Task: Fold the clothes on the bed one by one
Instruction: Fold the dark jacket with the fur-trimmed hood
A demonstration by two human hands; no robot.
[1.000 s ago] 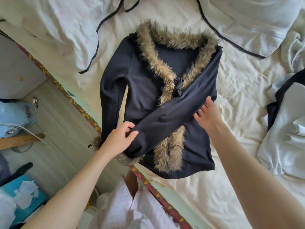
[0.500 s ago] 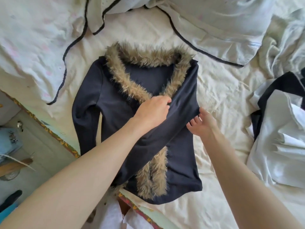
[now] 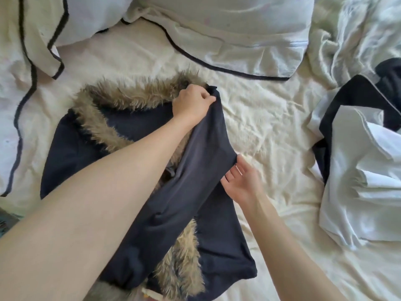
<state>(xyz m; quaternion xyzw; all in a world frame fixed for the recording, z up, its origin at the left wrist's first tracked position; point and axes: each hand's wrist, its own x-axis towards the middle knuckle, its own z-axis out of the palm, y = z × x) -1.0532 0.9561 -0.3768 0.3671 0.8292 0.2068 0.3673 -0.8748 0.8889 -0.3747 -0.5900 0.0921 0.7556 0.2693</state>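
Note:
A dark navy cardigan (image 3: 71, 153) with tan fur trim along its collar and front lies face up on the cream bed sheet (image 3: 271, 118). Its right sleeve (image 3: 195, 170) is folded diagonally across the body. My left hand (image 3: 192, 103) reaches across and pinches the cardigan at its right shoulder, beside the fur collar. My right hand (image 3: 243, 181) lies palm up, fingers straight, against the right edge of the folded sleeve at mid-body. My left forearm hides part of the front.
A white duvet with black piping (image 3: 217, 29) is bunched along the back and left. White and dark clothes (image 3: 358, 159) are piled at the right. A crumpled cream blanket (image 3: 347, 40) lies at the back right.
My left hand has moved from the sleeve's cuff near the bed's edge, across the chest, up to the right shoulder. My right hand has turned palm up. The view has closed in.

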